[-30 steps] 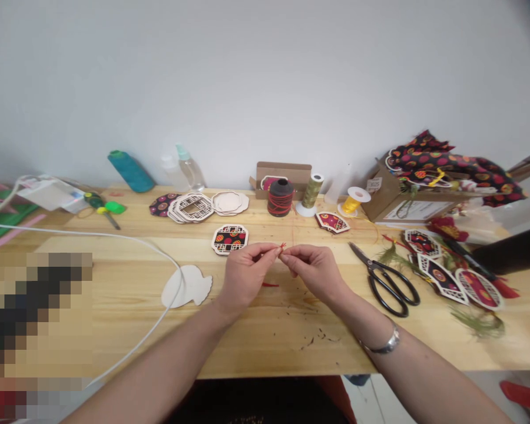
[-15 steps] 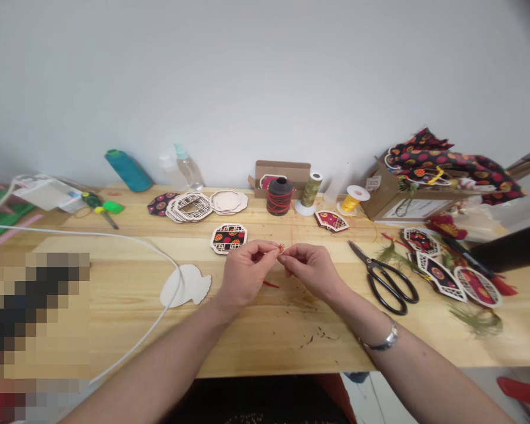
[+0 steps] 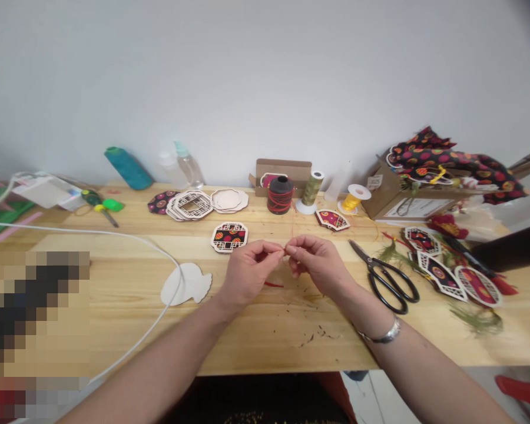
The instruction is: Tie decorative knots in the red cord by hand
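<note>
We hold one red cord (image 3: 285, 250), pinched in our left hand (image 3: 248, 272) and right hand (image 3: 318, 260) alike, left of the scissors (image 3: 370, 261). Right of them lie three framed ornaments (image 3: 441, 277); beyond the scissors stand three upright spools (image 3: 312, 191) and one cardboard box (image 3: 377, 199) holding patterned cloth (image 3: 454, 164).

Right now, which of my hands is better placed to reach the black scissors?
Probably your right hand: the black scissors lie on its outer side, nearer to it than to your left hand. Both look busy, though, pinching a small reddish thing between them.
</note>
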The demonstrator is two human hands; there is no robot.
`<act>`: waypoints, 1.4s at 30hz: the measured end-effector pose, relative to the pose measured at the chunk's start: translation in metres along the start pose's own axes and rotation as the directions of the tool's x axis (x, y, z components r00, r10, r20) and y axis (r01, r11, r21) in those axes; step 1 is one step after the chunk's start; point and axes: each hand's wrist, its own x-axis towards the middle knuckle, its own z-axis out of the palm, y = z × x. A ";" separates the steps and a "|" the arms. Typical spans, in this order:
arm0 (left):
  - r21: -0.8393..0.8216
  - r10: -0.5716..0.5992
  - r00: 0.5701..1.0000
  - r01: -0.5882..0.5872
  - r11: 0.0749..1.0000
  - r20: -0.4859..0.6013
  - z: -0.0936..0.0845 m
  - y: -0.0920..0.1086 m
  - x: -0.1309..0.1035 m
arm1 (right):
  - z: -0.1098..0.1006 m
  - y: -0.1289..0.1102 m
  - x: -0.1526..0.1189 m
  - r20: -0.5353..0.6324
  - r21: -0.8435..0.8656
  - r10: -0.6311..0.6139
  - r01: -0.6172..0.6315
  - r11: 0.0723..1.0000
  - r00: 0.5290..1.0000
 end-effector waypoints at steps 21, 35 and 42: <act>-0.147 -0.088 0.988 0.107 0.983 0.127 -0.001 -0.004 0.001 | -0.003 -0.006 -0.002 -0.007 -0.268 -0.189 0.180 0.946 0.982; -0.025 -0.091 0.983 0.096 0.995 0.159 -0.002 0.000 0.000 | -0.002 -0.009 -0.003 -0.024 -0.311 -0.149 0.134 0.941 0.989; -0.071 -0.054 0.996 0.059 0.996 0.072 -0.002 -0.001 0.002 | 0.002 -0.004 -0.004 0.017 -0.216 -0.058 0.060 0.975 0.998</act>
